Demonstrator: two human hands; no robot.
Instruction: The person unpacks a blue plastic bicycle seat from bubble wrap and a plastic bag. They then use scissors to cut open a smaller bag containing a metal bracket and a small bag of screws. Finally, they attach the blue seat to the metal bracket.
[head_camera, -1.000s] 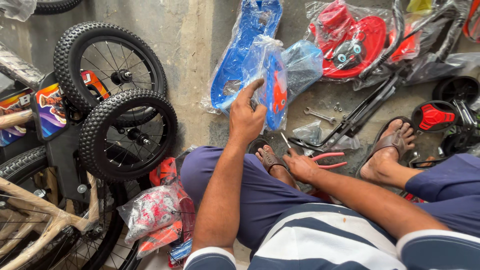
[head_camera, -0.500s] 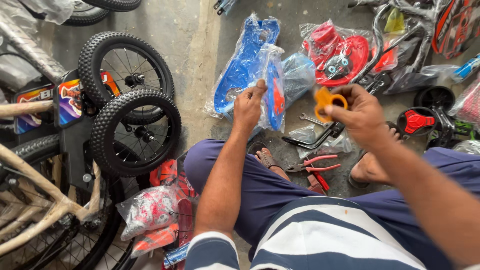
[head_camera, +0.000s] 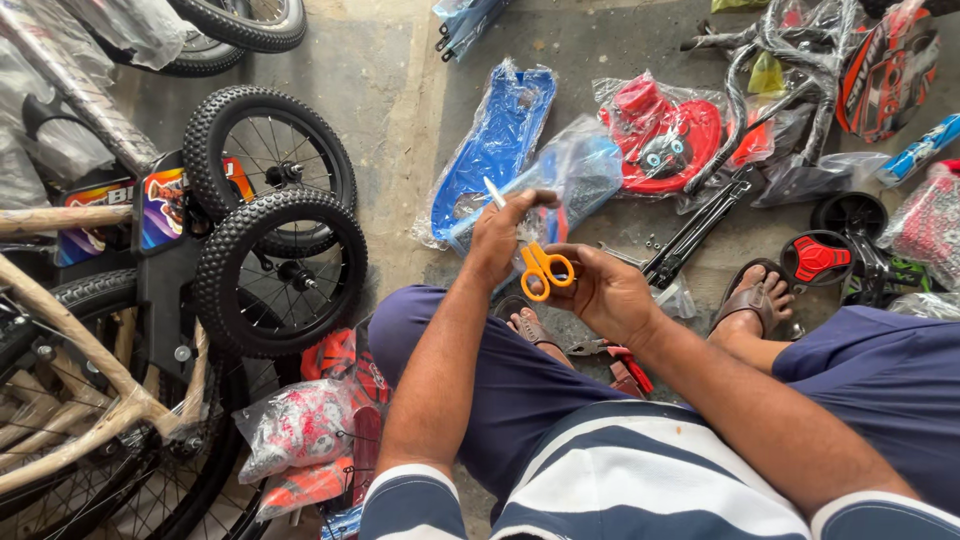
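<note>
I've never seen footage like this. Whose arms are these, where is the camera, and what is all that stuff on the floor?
The camera sits on a person's head and looks down, so you see their own two arms, knees and sandalled feet as they sit on a concrete floor. No machine is involved, only bare hands. The right hand holds a pair of orange-handled scissors. The left hand pinches a clear plastic bag with a blue part inside. Around them lie parts of a child's bicycle, many in plastic wrap: a blue panel, a red piece, two small black wheels on the left and red-handled pliers beside the foot.
</note>
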